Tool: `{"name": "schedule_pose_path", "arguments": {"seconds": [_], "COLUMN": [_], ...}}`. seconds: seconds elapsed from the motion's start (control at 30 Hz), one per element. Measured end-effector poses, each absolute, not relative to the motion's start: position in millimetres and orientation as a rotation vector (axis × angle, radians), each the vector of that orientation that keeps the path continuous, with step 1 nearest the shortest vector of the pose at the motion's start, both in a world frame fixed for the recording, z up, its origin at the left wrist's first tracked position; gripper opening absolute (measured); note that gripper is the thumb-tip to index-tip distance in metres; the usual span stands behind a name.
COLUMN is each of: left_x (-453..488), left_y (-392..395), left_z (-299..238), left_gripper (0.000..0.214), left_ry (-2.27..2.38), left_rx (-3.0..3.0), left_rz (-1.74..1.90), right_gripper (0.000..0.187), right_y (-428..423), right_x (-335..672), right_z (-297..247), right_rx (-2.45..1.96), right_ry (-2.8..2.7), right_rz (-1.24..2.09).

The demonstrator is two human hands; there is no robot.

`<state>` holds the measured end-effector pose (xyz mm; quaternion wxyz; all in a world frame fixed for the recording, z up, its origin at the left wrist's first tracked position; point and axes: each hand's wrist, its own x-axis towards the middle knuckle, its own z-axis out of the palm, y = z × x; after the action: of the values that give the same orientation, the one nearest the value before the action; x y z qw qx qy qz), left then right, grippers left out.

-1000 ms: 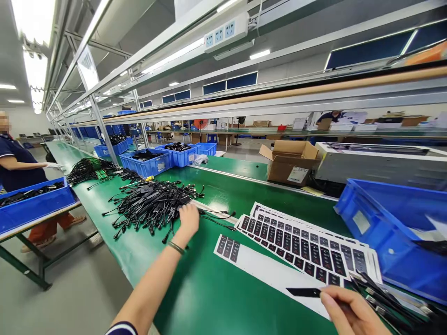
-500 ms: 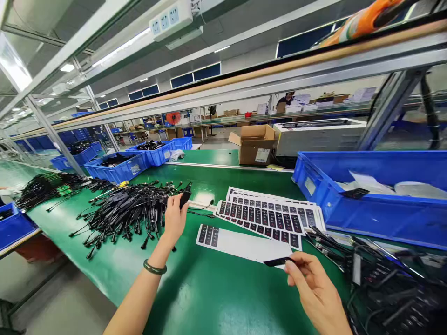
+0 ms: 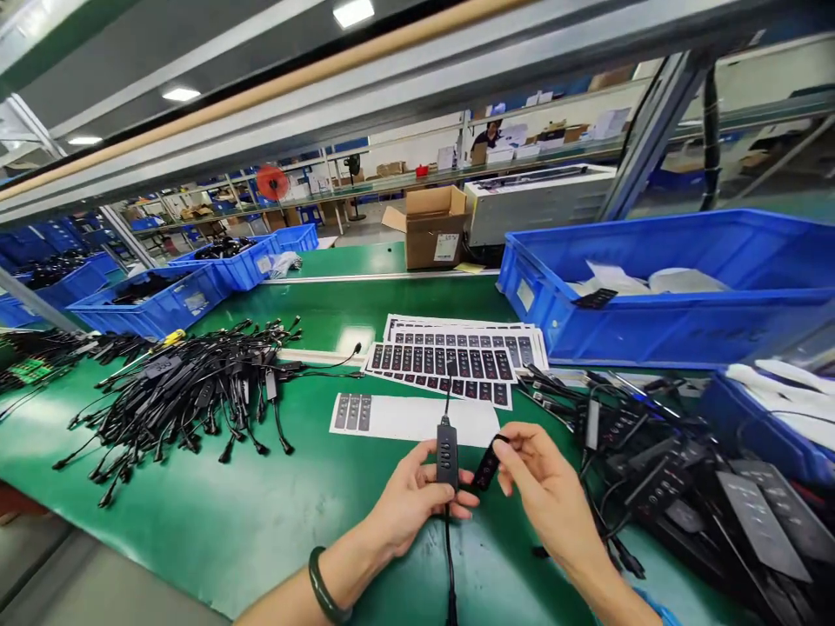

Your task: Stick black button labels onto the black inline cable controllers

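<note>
My left hand (image 3: 414, 487) is closed around a black corded controller (image 3: 447, 454) with a column of buttons on its face. Cable runs out of both ends of it. Just to the right, my right hand (image 3: 538, 478) pinches a black label sticker (image 3: 488, 462) with small red and white marks, tilted beside the controller and apart from its face. Beyond the hands lies a mostly bare white label sheet (image 3: 417, 419) with a few dark labels at its left end. Fuller label sheets (image 3: 450, 361) overlap behind it.
A heap of black corded controllers (image 3: 196, 374) spreads over the green bench (image 3: 287, 522) on the left. More controllers (image 3: 658, 487) pile up at right. A large blue bin (image 3: 671, 326) holding papers stands behind them, and an open cardboard box (image 3: 434, 230) sits farther back.
My left hand has come from the left heap to the bench's middle, carrying a controller. My right hand has moved slightly left with the label sticker, now turned more upright. The view has shifted right and down.
</note>
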<state>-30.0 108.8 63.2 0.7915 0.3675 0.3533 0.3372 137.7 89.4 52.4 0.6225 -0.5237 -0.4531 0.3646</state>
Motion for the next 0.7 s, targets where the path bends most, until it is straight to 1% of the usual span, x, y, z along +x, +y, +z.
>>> {"name": "schedule_pose_path", "arguments": {"seconds": [0.17,0.33,0.7], "left_x": [-30.0,-30.5,-31.2], "left_y": [103.5,99.8,99.8], "left_z": [58.5,54.3,57.3], "left_gripper": [0.061,0.060,0.062], "left_ry": [0.700,0.662,0.674], "left_rx": [0.803,0.811,0.821], "left_rz": [0.618,0.578,0.570], "right_gripper": [0.029,0.034,0.034], "right_y": [86.5,83.3,81.6], "right_x": [128.9,124.5,121.3], "right_z": [50.2,49.9,51.7], "right_rx": [-1.238,-1.280,-1.296], "right_ry": [-1.052,-1.008,-1.006], "right_rz": [0.931,1.038,1.051]}}
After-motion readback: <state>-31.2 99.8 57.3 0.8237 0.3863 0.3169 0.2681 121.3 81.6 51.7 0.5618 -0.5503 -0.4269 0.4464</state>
